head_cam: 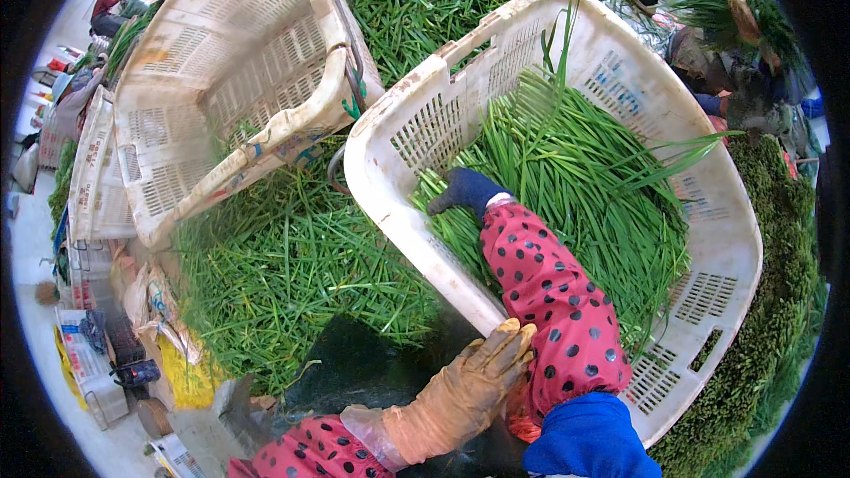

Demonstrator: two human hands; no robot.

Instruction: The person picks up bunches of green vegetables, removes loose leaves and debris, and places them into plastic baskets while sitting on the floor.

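Note:
In front of me a white plastic slatted basket [664, 46] stands tilted, holding long green chive-like leaves [571, 166] laid side by side. My right hand [468, 192], in a dark blue glove, reaches inside and rests on the pale cut ends near the basket's left wall. Its fingertips are partly hidden, so a grip cannot be made out. My left hand [475, 378], in an orange-tan rubber glove, has its fingers stretched out with nothing in them. Its fingertips lie at the basket's near rim, beside my right sleeve. Both sleeves are red with black dots.
A second white basket [252, 60] leans on its side at upper left. Loose green leaves [312, 272] cover the ground between the baskets. At right is a dense bank of greens [770, 279]. Another person holds a bundle of leaves [724, 6] at upper right. Yellow sacking [189, 372] lies lower left.

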